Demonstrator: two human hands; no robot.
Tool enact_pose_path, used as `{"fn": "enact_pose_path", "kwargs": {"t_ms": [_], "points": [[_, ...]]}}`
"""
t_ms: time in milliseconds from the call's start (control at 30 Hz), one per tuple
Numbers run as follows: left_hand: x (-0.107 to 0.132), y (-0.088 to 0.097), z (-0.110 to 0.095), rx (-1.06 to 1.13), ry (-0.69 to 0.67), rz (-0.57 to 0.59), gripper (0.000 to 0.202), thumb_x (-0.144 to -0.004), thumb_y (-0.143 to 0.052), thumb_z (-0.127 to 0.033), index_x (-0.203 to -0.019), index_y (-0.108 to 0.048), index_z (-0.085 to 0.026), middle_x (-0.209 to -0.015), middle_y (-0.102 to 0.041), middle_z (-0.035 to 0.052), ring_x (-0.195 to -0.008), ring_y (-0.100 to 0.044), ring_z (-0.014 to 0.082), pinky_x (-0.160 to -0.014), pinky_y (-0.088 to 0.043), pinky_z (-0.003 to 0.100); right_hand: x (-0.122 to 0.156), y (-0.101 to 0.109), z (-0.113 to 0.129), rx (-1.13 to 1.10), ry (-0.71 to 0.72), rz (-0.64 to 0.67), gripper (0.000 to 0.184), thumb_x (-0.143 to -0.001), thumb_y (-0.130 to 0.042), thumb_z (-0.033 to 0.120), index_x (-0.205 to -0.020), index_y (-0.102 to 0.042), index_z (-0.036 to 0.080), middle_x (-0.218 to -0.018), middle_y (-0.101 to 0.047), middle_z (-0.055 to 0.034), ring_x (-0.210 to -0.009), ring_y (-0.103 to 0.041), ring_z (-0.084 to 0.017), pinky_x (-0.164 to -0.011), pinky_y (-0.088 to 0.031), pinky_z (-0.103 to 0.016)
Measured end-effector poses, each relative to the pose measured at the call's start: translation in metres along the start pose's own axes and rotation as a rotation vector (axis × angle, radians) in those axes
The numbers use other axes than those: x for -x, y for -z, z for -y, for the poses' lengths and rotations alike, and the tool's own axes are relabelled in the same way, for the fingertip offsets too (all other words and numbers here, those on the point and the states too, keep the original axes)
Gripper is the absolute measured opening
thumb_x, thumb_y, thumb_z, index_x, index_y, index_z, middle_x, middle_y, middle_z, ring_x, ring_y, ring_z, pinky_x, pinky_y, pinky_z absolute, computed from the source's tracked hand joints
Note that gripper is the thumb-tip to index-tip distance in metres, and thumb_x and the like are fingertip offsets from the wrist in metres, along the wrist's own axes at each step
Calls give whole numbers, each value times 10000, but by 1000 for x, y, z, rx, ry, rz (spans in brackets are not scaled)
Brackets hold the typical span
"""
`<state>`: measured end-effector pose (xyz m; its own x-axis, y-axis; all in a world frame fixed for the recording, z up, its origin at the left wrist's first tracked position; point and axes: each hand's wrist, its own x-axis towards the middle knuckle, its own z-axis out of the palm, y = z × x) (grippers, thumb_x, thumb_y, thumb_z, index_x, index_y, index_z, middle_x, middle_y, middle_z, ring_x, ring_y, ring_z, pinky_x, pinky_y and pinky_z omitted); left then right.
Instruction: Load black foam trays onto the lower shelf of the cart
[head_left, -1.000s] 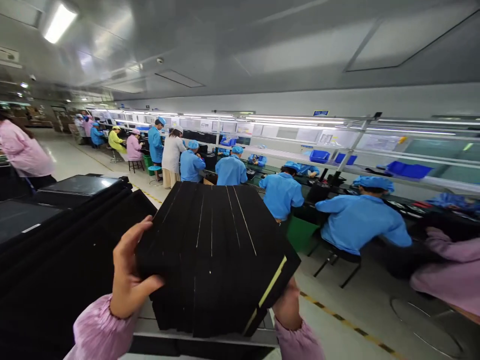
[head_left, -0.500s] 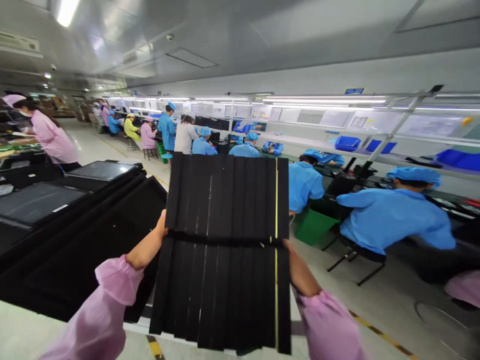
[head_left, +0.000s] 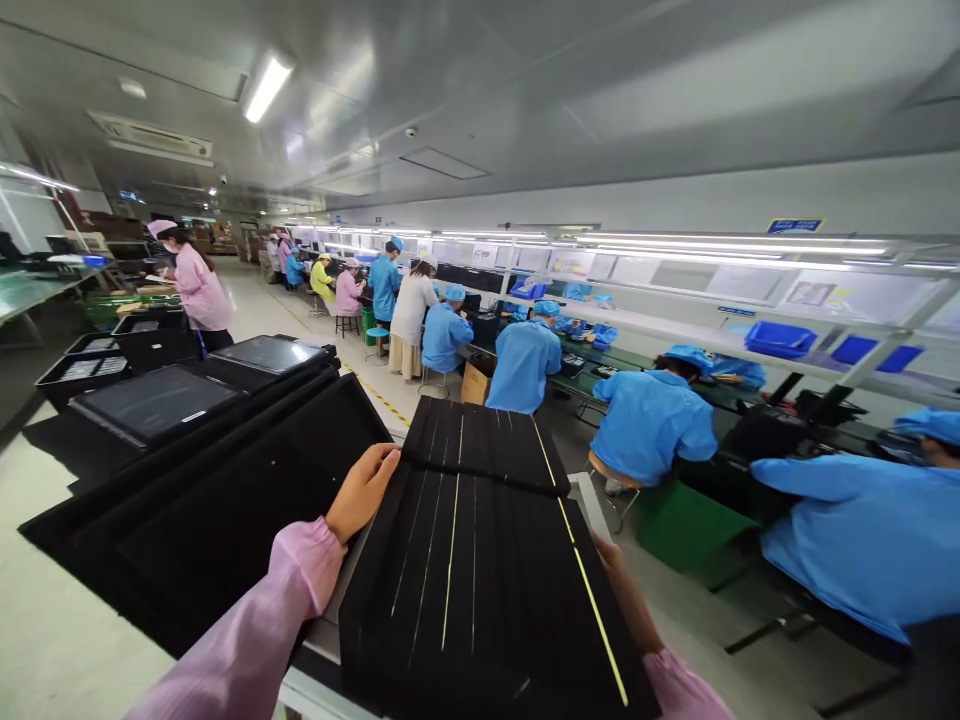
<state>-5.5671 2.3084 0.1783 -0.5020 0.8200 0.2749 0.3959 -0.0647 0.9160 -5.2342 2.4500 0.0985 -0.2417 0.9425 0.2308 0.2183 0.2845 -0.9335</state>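
A block of black foam-like strips (head_left: 510,560), packed side by side and split by a groove across it, sits low in front of me on a pale-framed cart (head_left: 589,505). Thin light lines and one yellow line run along its top. My left hand (head_left: 365,490) presses against its left side near the groove, thumb along the edge. On the opposite side, my right hand (head_left: 624,590) grips the block, its fingers mostly hidden behind it. Left of the block lean large black trays or sheets (head_left: 247,480).
Dark flat panels (head_left: 157,400) lie on the stack at left. Co-workers in blue (head_left: 652,410) sit along a bench at right, near a green bin (head_left: 694,525). A person in pink (head_left: 199,285) stands at far left by black crates (head_left: 86,370).
The block has come down from an upright, raised position to lying nearly flat on the cart, both hands staying at its sides. My view has turned slightly left.
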Motion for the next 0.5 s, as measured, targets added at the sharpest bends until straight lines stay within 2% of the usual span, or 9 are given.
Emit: {"fn": "enact_pose_path", "kwargs": {"t_ms": [67, 133, 200, 300, 500], "points": [[5, -1, -9, -34, -129, -35, 420, -917, -543, -579, -1050, -698, -213, -982, -705, 47, -901, -629, 211, -843, -490, 335, 2, 3, 23, -102, 38, -125, 528, -863, -512, 698, -982, -712, 224, -997, -738, -79, -975, -672, -285, -881, -529, -392], [6, 0, -18, -107, -228, 14, 355, -923, -563, -530, -993, -735, -228, -1015, -719, 50, -991, -615, 224, -944, -464, 363, 2, 4, 46, -166, 133, -152, 463, -907, -527, 626, -1047, -695, 218, -1123, -710, -86, -1090, -637, -270, -985, -481, -386], [3, 4, -24, -208, -311, 96, 309, -912, -593, -503, -969, -764, -252, -1056, -733, 45, -1074, -591, 238, -1016, -435, 392, -2, 3, 66, -112, 221, 10, 413, -918, -553, 583, -1053, -707, 224, -1165, -696, -83, -1129, -618, -262, -1022, -455, -388], [-2, 9, -27, -326, -325, 205, 293, -904, -612, -486, -1055, -766, -287, -1097, -736, 36, -1112, -564, 253, -1011, -449, 418, -7, 2, 82, 4, 254, 266, 370, -935, -566, 537, -1115, -711, 248, -1221, -676, -67, -1197, -583, -255, -1070, -424, -400], [-2, 10, -18, -374, -275, 238, 305, -921, -571, -452, -1102, -749, -283, -1155, -716, 47, -1132, -529, 272, -1035, -423, 468, -9, -1, 84, 14, 233, 389, 373, -987, -485, 526, -1054, -724, 247, -1280, -628, -63, -1258, -538, -240, -1119, -398, -397]]}}
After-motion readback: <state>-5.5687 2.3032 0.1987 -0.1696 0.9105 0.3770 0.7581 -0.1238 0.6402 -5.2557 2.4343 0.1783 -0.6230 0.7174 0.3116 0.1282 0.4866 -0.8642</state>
